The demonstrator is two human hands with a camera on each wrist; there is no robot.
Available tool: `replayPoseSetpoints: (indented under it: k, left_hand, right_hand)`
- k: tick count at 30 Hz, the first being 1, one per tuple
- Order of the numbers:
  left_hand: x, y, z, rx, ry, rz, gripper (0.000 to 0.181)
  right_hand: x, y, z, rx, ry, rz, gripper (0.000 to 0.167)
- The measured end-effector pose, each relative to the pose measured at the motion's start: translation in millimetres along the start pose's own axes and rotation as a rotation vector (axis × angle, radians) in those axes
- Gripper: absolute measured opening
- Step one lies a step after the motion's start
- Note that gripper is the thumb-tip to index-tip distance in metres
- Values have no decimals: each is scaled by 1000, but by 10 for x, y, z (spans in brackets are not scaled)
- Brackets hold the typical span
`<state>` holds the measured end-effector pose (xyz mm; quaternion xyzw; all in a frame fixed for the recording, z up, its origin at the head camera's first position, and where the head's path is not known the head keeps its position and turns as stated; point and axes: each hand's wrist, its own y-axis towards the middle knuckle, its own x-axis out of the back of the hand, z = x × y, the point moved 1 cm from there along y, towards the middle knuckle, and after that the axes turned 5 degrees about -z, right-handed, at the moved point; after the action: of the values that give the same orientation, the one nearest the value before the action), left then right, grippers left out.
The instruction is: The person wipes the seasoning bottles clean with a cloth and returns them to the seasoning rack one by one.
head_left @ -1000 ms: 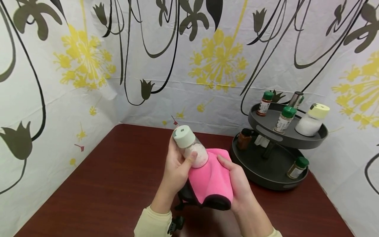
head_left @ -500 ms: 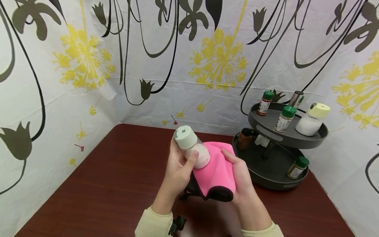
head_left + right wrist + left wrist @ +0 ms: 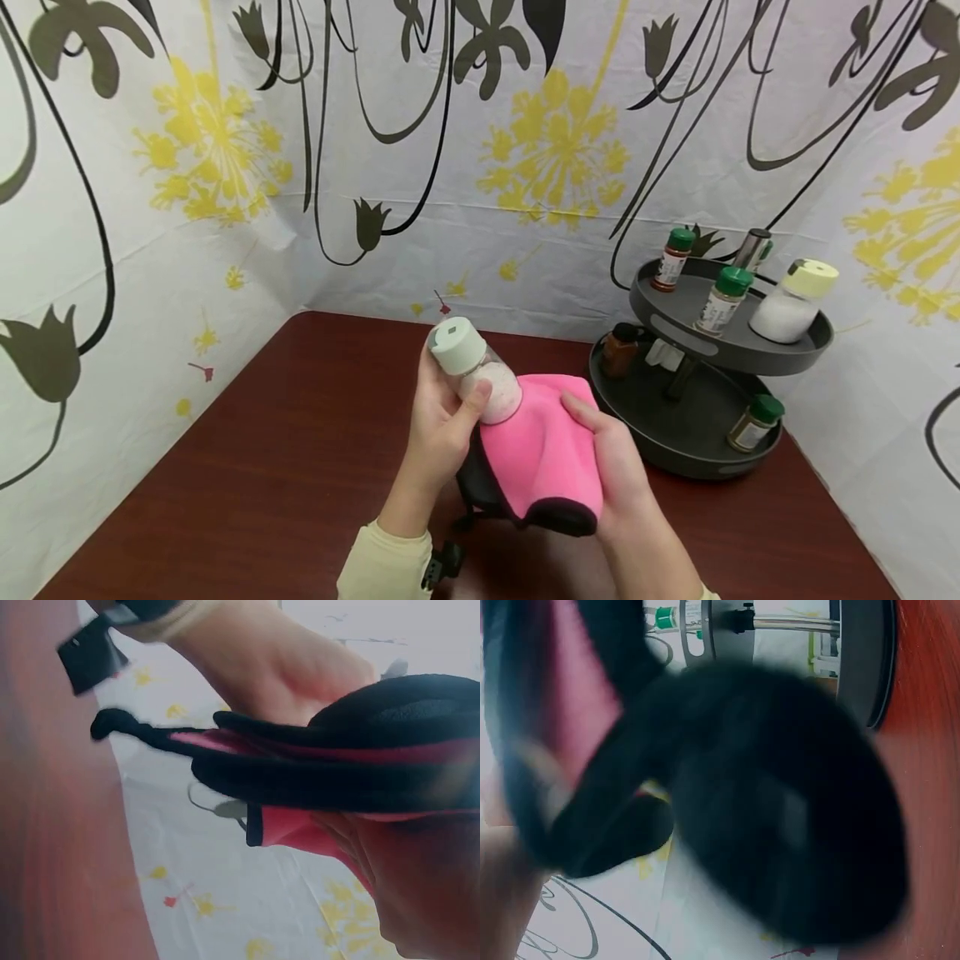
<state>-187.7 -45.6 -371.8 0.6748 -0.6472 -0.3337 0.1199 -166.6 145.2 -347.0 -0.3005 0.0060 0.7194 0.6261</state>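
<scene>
In the head view, my left hand (image 3: 435, 429) grips a clear shaker jar (image 3: 497, 390) of white powder, its pale lid tilted up and to the left. A pink cloth (image 3: 543, 442) with black edging lies against the jar's lower end. My right hand (image 3: 618, 467) holds that cloth from the right, thumb on top and the other fingers hidden behind it. Blurred black edging (image 3: 787, 802) fills much of the left wrist view. From the right wrist, the folded cloth (image 3: 300, 825) appears edge-on, with part of a hand (image 3: 427, 877) below it.
A dark two-tier round rack (image 3: 682, 450) stands at the right on the brown table (image 3: 300, 467). It carries several spice jars, including a green-capped one (image 3: 722, 304) and a yellow-lidded shaker (image 3: 791, 304). A patterned sheet (image 3: 420, 150) hangs behind.
The cloth and right hand rise slightly against the jar, then come back down. The jar shifts a little right, then left. Both hands keep their hold.
</scene>
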Motion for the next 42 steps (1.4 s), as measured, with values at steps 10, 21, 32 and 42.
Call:
replayPoseSetpoints:
  k: [10, 21, 32, 42]
  left_hand:
    - [-102, -32, -46, 0, -25, -21, 77]
    - [-123, -35, 23, -88, 35, -68, 79]
    - [62, -46, -10, -43, 79, -89, 78]
    - [285, -85, -40, -37, 166, -120, 81]
  right_hand:
    - [-4, 149, 79, 46, 80, 25, 42]
    - [-43, 127, -63, -15, 24, 20, 45]
    - [140, 38, 113, 41, 40, 23, 42]
    - [335, 55, 61, 70, -35, -108, 44]
